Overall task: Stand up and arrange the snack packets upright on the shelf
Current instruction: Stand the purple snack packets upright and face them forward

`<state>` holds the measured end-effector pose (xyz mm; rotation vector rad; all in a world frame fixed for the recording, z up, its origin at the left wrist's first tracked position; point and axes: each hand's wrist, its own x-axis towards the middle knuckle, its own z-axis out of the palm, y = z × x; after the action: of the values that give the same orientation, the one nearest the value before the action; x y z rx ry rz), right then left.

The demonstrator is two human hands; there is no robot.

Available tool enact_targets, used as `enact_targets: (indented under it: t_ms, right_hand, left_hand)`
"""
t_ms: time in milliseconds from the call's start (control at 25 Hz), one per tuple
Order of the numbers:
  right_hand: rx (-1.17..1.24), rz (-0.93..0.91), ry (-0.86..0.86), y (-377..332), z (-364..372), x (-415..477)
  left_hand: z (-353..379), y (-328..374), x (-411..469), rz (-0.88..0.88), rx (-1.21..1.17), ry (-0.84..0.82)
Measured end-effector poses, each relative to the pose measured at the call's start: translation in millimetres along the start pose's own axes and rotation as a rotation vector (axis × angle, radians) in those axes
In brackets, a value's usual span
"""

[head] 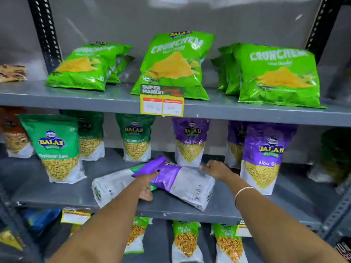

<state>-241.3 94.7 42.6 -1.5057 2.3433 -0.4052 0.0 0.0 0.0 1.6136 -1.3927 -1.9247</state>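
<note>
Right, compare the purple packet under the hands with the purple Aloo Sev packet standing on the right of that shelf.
The packet under the hands lies flat; the standing packet is upright. The lying one shows its printed back with a barcode; the standing one shows its front, logo and window of sev. Both hands, left and right, touch the lying one; nothing touches the standing one. Both are purple and white.

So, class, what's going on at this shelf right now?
A person is tidying the middle shelf. Both hands are on a purple packet lying flat on top of a fallen green packet: the left hand at its purple end, the right hand at its far edge. Other packets around them stand upright.
</note>
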Motion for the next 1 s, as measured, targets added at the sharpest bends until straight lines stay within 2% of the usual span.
enact_targets:
  t_ms: [40, 160, 280, 440, 600, 760, 880, 1000]
  right_hand:
    - [0.087, 0.000, -0.049, 7.8, 2.6, 8.0]
    - [0.299, 0.053, -0.196, 23.7, 17.6, 36.4]
    - [0.327, 0.063, -0.280, 32.1, 29.0, 55.6]
    - [0.370, 0.061, -0.374, 34.6, 19.3, 56.5]
    - [0.400, 0.083, -0.434, 38.6, 14.1, 46.7]
    - [0.484, 0.055, -0.349, 39.1, 13.3, 42.7]
    - [0.631, 0.018, -0.180, 39.1, 20.8, 43.1]
    - [0.641, 0.058, 0.003, 52.6, 42.8, 61.7]
  left_hand:
    - [12.8, -0.5, 2.3, -0.047, -0.106, -0.007]
    - [27.7, -5.7, 20.4, -0.044, -0.276, -0.020]
    - [30.5, -7.7, 28.4, -0.042, -0.406, 0.020]
    - [24.9, -4.1, 26.3, -0.009, -0.435, 0.019]
    - [18.1, 33.2, 10.4, 0.075, -0.330, -0.030]
    - [16.7, 83.3, -2.7, 0.222, -0.136, -0.078]
    - [27.4, 107.9, -2.8, 0.338, -0.021, -0.050]
    - [44.0, 117.9, -1.4, 0.413, 0.049, -0.061]
